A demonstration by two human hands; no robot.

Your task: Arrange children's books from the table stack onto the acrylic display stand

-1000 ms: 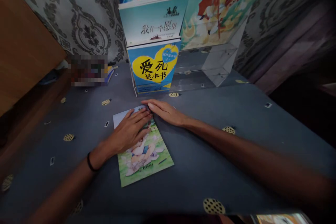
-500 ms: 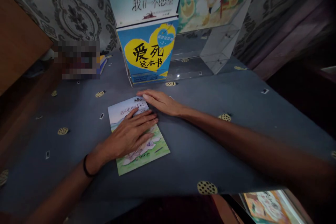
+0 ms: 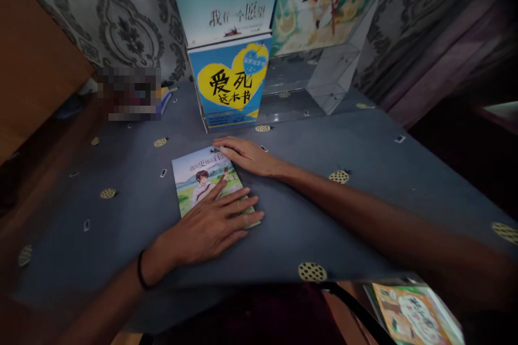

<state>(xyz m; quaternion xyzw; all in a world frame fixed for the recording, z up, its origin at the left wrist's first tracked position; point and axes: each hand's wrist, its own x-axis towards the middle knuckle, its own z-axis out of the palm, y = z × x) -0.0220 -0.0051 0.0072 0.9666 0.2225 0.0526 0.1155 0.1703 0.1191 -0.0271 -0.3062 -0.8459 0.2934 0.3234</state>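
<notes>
A thin paperback book (image 3: pixel 188 180) lies flat on the blue-grey tablecloth, its cover showing a dark-haired figure on a green meadow and Chinese lettering along the top. Spread across the lower part of the cover is my left hand (image 3: pixel 212 226), palm down with fingers apart, a black band at the wrist. It hides the cover's bottom edge. My right hand (image 3: pixel 245 156) rests at the book's upper right corner, fingers stretched out and fingertips touching the cover's edge. Neither hand grips anything.
Behind the book, a clear acrylic rack (image 3: pixel 334 78) carries a blue book with a yellow heart (image 3: pixel 230 83), a teal book (image 3: pixel 230 5) and a larger illustrated book (image 3: pixel 324 0). More books (image 3: pixel 164 101) lie at back left, partly blurred. An orange-covered book (image 3: pixel 413 315) sits below the table's front edge.
My left hand has slid down the cover toward the book's lower edge, uncovering the drawn figure. My right hand stays at the top corner. The view has shifted slightly.
</notes>
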